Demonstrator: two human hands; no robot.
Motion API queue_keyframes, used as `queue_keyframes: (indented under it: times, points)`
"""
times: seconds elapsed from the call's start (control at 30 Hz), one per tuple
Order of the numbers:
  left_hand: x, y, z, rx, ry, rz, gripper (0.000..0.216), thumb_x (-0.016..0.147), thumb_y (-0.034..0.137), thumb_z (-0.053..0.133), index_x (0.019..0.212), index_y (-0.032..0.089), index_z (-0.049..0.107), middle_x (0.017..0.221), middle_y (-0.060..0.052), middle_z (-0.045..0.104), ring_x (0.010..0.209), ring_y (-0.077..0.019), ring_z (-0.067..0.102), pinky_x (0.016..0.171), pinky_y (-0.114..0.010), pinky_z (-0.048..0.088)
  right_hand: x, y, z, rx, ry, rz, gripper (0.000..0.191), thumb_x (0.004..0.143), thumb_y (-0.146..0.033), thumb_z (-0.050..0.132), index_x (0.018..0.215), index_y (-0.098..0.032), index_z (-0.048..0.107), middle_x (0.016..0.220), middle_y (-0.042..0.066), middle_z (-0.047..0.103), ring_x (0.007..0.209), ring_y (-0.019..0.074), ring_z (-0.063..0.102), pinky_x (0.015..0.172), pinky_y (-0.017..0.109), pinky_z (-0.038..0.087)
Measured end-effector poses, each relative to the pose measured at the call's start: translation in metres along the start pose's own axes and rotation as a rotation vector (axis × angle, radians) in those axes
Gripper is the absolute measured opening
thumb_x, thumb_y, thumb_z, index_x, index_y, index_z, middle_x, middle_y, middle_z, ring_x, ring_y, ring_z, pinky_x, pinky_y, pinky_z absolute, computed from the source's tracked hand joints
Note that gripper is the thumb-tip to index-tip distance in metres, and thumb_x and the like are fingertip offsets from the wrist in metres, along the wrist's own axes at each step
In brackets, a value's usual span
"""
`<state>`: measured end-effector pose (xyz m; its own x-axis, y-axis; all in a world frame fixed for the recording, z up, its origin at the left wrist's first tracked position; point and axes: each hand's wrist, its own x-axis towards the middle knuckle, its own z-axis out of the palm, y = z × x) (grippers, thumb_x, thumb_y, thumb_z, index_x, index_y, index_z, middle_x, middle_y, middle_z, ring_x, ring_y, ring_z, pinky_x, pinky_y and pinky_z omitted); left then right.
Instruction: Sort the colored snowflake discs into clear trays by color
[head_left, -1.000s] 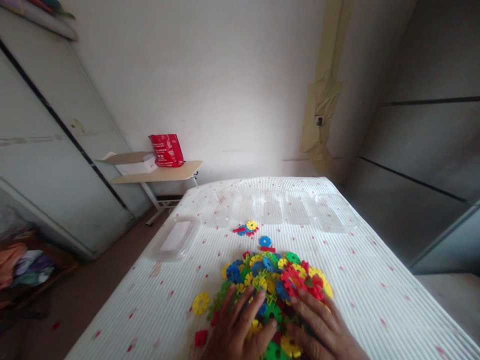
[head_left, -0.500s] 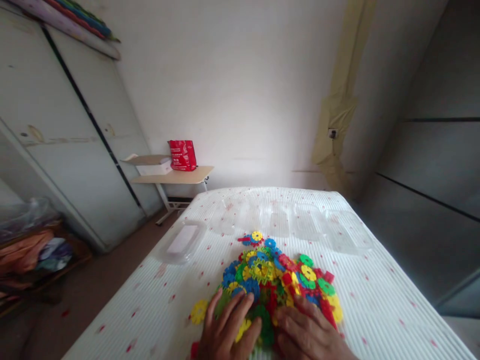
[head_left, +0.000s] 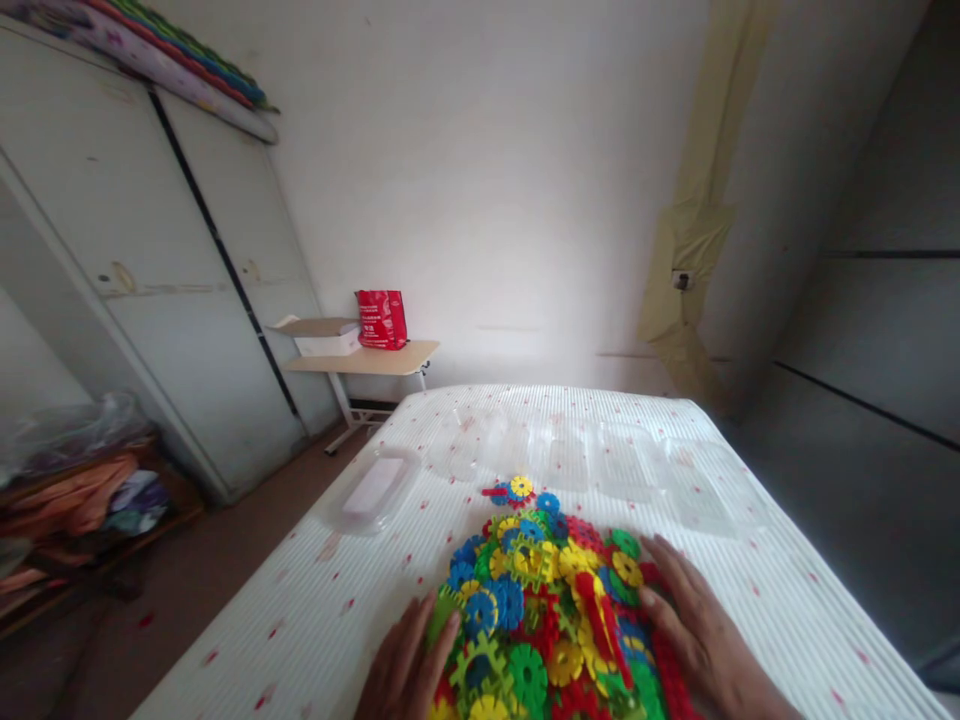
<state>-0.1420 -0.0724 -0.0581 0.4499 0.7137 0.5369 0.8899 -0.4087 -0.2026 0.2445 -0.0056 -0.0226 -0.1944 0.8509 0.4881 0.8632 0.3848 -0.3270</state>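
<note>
A heap of plastic building discs and cog-shaped pieces (head_left: 525,600) in red, yellow, blue and green lies on the white padded cover in front of me. My left hand (head_left: 409,655) rests along the heap's left edge, fingers stretched out, touching a green piece (head_left: 444,615). On the opposite side my right hand (head_left: 697,625) lies against the right edge beside red pieces, its fingers extended and spread. Neither hand grips a piece. At the far tip of the heap sits a yellow disc (head_left: 521,487) among blue and red ones.
Several clear plastic containers (head_left: 559,460) stand in a row behind the heap. To the left is another clear container (head_left: 401,500) with a pale card inside. A small side table (head_left: 390,358) carries a red bag (head_left: 382,320) and a box (head_left: 328,340).
My hands have moved apart from on top of the heap to its left and right sides, uncovering the near pieces. The view has shifted slightly.
</note>
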Motion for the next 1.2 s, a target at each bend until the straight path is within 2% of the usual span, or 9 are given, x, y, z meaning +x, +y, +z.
queue_keyframes:
  times: [0.1, 0.17, 0.3, 0.4, 0.57, 0.73, 0.9, 1.03, 1.2]
  points:
    - [0.019, 0.02, 0.007, -0.1, 0.064, -0.081, 0.072, 0.083, 0.06, 0.035, 0.144, 0.023, 0.022, 0.135, -0.012, 0.049, 0.119, -0.0265, 0.049, 0.095, -0.041, 0.04, 0.011, -0.02, -0.002, 0.113, -0.078, -0.035, 0.049, 0.09, -0.041, 0.043, 0.136, -0.026, 0.036, 0.129, 0.009, 0.055, 0.115, 0.0237, 0.054, 0.092, 0.039, 0.05]
    - [0.031, 0.023, 0.002, -0.185, 0.074, -0.153, 0.067, 0.086, 0.057, 0.03, 0.143, 0.023, 0.025, 0.138, -0.012, 0.045, 0.124, -0.0277, 0.045, 0.098, -0.047, 0.037, 0.024, -0.034, -0.01, 0.164, -0.097, -0.047, 0.043, 0.09, -0.04, 0.042, 0.13, -0.026, 0.044, 0.122, 0.008, 0.059, 0.111, 0.0236, 0.057, 0.091, 0.04, 0.05]
    - [0.069, 0.002, -0.012, -0.367, 0.095, -0.298, 0.048, 0.087, 0.033, 0.041, 0.135, 0.027, 0.041, 0.134, -0.007, 0.051, 0.121, -0.0225, 0.048, 0.098, -0.041, 0.041, 0.062, -0.051, -0.019, 0.225, -0.175, -0.034, 0.035, 0.092, -0.041, 0.038, 0.114, -0.021, 0.057, 0.113, 0.009, 0.064, 0.104, 0.0226, 0.061, 0.088, 0.036, 0.05]
    - [0.112, -0.018, -0.005, -0.542, -0.011, -0.401, 0.031, 0.084, 0.03, 0.045, 0.109, 0.023, 0.063, 0.118, -0.007, 0.062, 0.11, -0.0207, 0.057, 0.093, -0.036, 0.046, 0.093, -0.063, -0.005, 0.197, -0.291, -0.029, 0.038, 0.092, -0.04, 0.036, 0.112, -0.017, 0.059, 0.111, 0.011, 0.064, 0.102, 0.0225, 0.061, 0.088, 0.033, 0.048]
    - [0.165, -0.021, 0.027, -0.655, -0.17, -0.473, 0.035, 0.075, 0.02, 0.049, 0.107, 0.017, 0.064, 0.117, -0.01, 0.061, 0.114, -0.0233, 0.053, 0.1, -0.04, 0.039, 0.125, -0.093, 0.031, -0.089, -0.469, -0.009, 0.036, 0.085, -0.02, 0.043, 0.116, -0.009, 0.057, 0.107, 0.018, 0.064, 0.099, 0.0279, 0.06, 0.087, 0.038, 0.045]
    - [0.183, -0.006, 0.043, -0.672, -0.293, -0.493, 0.046, 0.072, 0.013, 0.048, 0.117, 0.015, 0.058, 0.122, -0.011, 0.058, 0.116, -0.0231, 0.049, 0.102, -0.036, 0.034, 0.136, -0.107, 0.053, -0.194, -0.533, -0.002, 0.036, 0.079, -0.008, 0.041, 0.11, -0.012, 0.059, 0.108, 0.019, 0.062, 0.095, 0.0294, 0.059, 0.081, 0.04, 0.043]
    - [0.195, -0.004, 0.043, -0.731, -0.342, -0.604, 0.053, 0.068, 0.014, 0.051, 0.121, 0.018, 0.055, 0.126, -0.008, 0.057, 0.117, -0.0253, 0.047, 0.102, -0.035, 0.033, 0.148, -0.104, 0.069, -0.131, -0.542, -0.019, 0.048, 0.073, -0.005, 0.044, 0.12, -0.011, 0.052, 0.107, 0.018, 0.062, 0.099, 0.0273, 0.057, 0.086, 0.038, 0.04]
    - [0.206, -0.006, 0.046, -0.872, -0.38, -0.705, 0.054, 0.062, 0.015, 0.058, 0.116, 0.022, 0.058, 0.118, -0.005, 0.062, 0.113, -0.0257, 0.049, 0.099, -0.033, 0.035, 0.156, -0.099, 0.079, -0.042, -0.555, -0.012, 0.052, 0.069, -0.006, 0.047, 0.121, -0.006, 0.049, 0.107, 0.019, 0.061, 0.1, 0.027, 0.057, 0.084, 0.035, 0.041]
    - [0.212, -0.007, 0.054, -0.957, -0.391, -0.76, 0.062, 0.054, 0.013, 0.062, 0.116, 0.019, 0.058, 0.116, -0.008, 0.062, 0.107, -0.0256, 0.055, 0.091, -0.029, 0.041, 0.159, -0.096, 0.08, 0.071, -0.55, -0.011, 0.051, 0.074, -0.01, 0.046, 0.125, -0.009, 0.045, 0.115, 0.015, 0.058, 0.107, 0.0207, 0.055, 0.088, 0.028, 0.041]
